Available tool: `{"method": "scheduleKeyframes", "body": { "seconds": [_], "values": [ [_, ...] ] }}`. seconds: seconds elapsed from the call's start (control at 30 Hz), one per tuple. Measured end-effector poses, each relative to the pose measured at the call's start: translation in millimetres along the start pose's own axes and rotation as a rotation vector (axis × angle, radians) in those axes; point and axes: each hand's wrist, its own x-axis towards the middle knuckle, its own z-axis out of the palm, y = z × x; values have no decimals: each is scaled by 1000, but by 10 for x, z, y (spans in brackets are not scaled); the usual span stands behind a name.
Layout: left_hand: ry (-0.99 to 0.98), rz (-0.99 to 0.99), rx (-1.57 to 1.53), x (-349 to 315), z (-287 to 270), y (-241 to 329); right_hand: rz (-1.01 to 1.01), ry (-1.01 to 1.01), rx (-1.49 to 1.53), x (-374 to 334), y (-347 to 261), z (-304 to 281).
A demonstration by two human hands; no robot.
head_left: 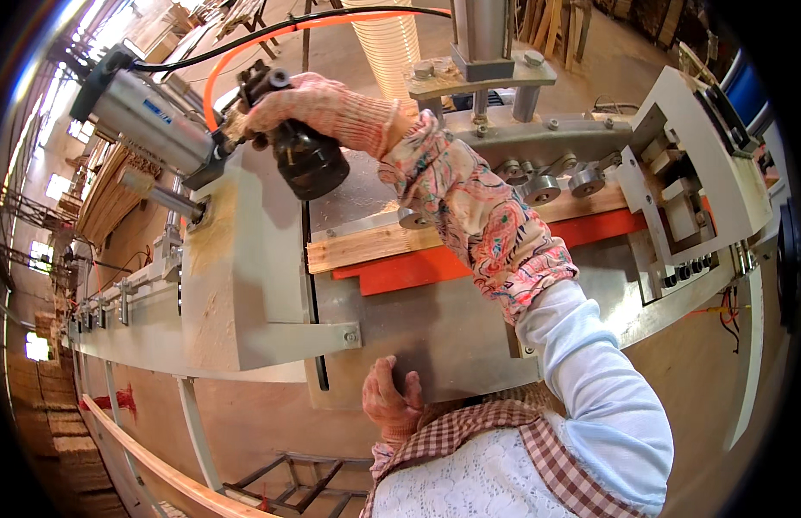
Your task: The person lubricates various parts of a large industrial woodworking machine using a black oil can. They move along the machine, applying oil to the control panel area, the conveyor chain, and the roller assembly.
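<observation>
My right hand [318, 108], in a knitted glove, reaches across to the far left with its fingers wrapped round what looks like a dark spray gun [267, 82]. Below the hand hangs the tool's rounded black cup [310, 164]; part of the tool is hidden by the glove. A light wooden board [366, 248] lies along an orange-red guide bar [409, 272], and my right forearm crosses over both. My left hand [392, 399] is at the near edge of the metal table [418, 332], fingers slightly bent and apart, holding nothing.
Metal rollers [540, 189] sit above the board. A grey pneumatic cylinder [150, 121] with black and orange hoses stands at the left, a white machine frame [711, 164] at the right. A ribbed duct [387, 52] rises behind. A long wooden strip [172, 462] lies lower left.
</observation>
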Motion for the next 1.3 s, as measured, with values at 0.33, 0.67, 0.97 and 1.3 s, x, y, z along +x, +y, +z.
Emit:
{"method": "scheduleKeyframes", "body": {
  "seconds": [0.33, 0.67, 0.97, 1.3],
  "values": [
    [22, 9, 10, -50, 90, -39, 6, -17, -99, 49, -32, -72],
    [-6, -17, 6, -10, 63, -13, 15, -4, -83, 111, 67, -77],
    [-40, 24, 26, -5, 44, -24, -68, -30, -20, 82, 142, -161],
    [-69, 6, 20, 12, 24, -13, -131, -59, -79, 200, 215, -216]
  ]
}}
